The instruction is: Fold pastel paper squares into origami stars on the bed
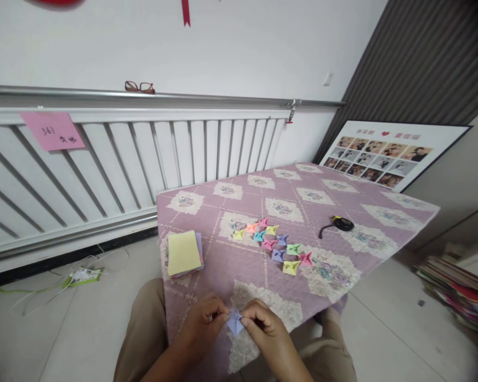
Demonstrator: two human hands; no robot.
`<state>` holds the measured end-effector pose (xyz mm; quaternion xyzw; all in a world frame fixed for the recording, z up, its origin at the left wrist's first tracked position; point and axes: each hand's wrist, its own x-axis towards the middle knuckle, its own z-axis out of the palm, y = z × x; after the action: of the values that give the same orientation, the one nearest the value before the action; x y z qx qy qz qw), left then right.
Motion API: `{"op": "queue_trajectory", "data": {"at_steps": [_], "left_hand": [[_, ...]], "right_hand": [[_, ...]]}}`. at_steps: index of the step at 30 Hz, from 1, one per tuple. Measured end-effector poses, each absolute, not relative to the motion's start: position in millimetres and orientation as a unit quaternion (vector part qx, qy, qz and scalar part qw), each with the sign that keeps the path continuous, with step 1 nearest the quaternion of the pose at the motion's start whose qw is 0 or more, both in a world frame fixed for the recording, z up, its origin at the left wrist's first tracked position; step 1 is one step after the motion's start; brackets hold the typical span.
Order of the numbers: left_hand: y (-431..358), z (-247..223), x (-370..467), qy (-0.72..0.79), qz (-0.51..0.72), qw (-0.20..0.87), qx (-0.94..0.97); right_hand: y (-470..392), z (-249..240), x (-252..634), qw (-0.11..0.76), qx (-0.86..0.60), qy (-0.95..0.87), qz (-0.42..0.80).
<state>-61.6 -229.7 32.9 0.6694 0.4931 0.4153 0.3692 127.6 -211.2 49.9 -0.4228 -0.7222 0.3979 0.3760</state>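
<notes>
A small folded piece of lavender paper (235, 323) is pinched between my two hands near the front edge of the table. My left hand (205, 323) grips its left corner with thumb and index finger. On the opposite corner, the thumb and fingers of my right hand (266, 326) are closed. Farther up the cloth stand several folded paper pieces (290, 267) in yellow, pink, green, teal and purple, set in rough rows. To the left lies a stack of coloured square paper (184, 253) with a yellow sheet on top.
A patterned purple cloth (207, 212) covers the table. A black tape measure (343, 224) lies at the right. Behind are a white radiator (219, 148), glasses (140, 87) on a pipe, and a photo board (394, 154). A power strip (86, 276) is on the floor.
</notes>
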Motion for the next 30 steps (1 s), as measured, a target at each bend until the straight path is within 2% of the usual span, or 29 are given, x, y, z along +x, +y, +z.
{"op": "queue_trajectory", "data": {"at_steps": [14,23,30], "left_hand": [[-234,46,-60,0.505,0.402,0.325,0.691],[-239,66,-56,0.48,0.46,0.411,0.624],[-237,56,-53,0.5,0.493,0.448,0.553]], "right_hand": [[-212,63,125,0.363,-0.419,-0.741,0.378],[-214,66,127,0.395,-0.429,-0.629,0.514],[-214,69,126,0.432,-0.431,-0.564,0.557]]}}
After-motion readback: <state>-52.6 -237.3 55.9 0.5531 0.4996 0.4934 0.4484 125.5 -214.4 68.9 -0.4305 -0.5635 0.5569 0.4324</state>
